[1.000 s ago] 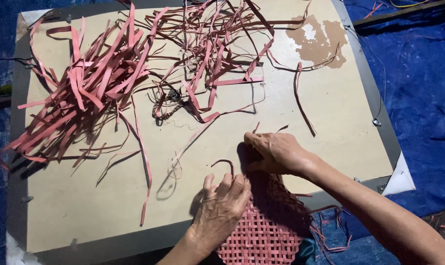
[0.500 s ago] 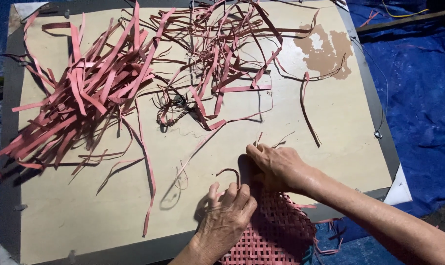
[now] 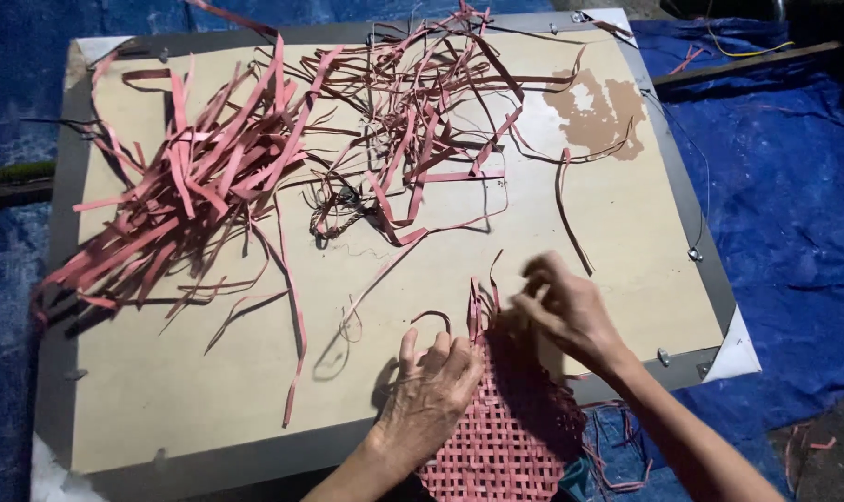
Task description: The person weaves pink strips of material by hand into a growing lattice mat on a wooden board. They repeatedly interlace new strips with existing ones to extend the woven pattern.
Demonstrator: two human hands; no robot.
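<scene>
Head view is showing both hands working at the near edge of the surface (image 3: 533,232), a tan board with a grey rim resting on a blue tarp (image 3: 784,186).

Hand state: the left hand (image 3: 431,395) is pressing flat, fingers spread, on the upper left corner of the mat (image 3: 496,446), a pink woven lattice that is overhanging the near edge toward the person. The right hand (image 3: 566,311) is motion-blurred; it is appearing to pinch strip ends at the mat's top edge, but the grip itself cannot be confirmed.

Risk assessment:
- The mat is lying only partly on the surface. If the left hand is easing its pressure, the overhanging part is likely to pull the work off the edge.
- Loose upright ends (image 3: 478,302) are standing between the two hands. A sharp pull from the right hand is likely to draw a strand out and loosen the weave.
- Thin strips are prone to kinking or splitting where they are being bent tightly.
- The strip pile (image 3: 189,195), well beyond the left hand, is tangled with the thinner scraps (image 3: 412,121) ahead of both hands. Drawing one strip is likely to drag others along.
- A single long strip (image 3: 292,316) is lying just left of the left hand and is easily swept off.

Containers: none is visible. All stock is lying loose on the surface.
</scene>
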